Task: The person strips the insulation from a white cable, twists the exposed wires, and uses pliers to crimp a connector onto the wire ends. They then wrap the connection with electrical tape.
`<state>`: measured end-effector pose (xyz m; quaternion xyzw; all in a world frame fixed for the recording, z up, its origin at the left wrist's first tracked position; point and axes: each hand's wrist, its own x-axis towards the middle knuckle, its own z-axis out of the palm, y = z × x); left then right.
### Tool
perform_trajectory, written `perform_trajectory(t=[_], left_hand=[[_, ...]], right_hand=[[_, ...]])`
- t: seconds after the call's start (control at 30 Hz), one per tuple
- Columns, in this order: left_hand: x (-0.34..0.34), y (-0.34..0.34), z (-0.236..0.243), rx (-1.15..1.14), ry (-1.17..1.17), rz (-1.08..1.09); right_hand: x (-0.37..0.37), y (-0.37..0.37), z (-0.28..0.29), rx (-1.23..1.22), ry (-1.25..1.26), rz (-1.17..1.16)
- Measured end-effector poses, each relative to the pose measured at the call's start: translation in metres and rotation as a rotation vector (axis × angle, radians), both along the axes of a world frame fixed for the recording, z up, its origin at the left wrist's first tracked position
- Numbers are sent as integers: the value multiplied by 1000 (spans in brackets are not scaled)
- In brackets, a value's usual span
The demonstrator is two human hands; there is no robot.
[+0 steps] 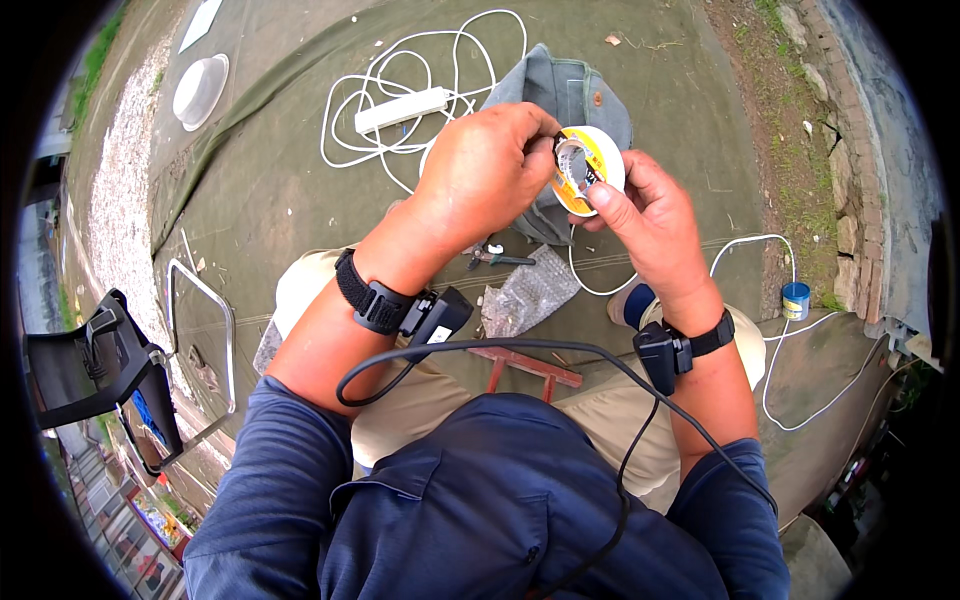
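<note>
Both hands are raised over the ground ahead of my lap. My right hand (655, 215) is closed around a roll of white tape (607, 153) with a yellow label, its thumb pressed on the label. At the roll's left edge, the fingers of my left hand (485, 165) are pinched together; whether they grip the tape's end is hidden. Below and behind the roll lies a grey-blue canvas bag (590, 85). Nearer to me are pliers (497, 257) with dark handles and a piece of bubble wrap (530, 292).
A white power strip (402, 110) lies in loops of white cable beyond my left hand. Part of a red wooden stool (525, 365) shows between my legs. At right stands a blue can (796, 300); at left are a bent metal tube (228, 330), a black chair (95, 365) and a white basin (201, 92).
</note>
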<state>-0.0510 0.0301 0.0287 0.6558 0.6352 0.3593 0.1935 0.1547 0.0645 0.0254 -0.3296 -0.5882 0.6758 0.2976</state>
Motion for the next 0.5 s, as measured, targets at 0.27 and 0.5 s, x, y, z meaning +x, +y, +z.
perform_trajectory(t=[0.27, 0.5], left_hand=[[-1, -1, -2, -114, -266, -39], [1, -3, -3, -244, -677, -58]], right_hand=[[3, 7, 2, -141, 37, -20], [6, 8, -1, -243, 153, -33]])
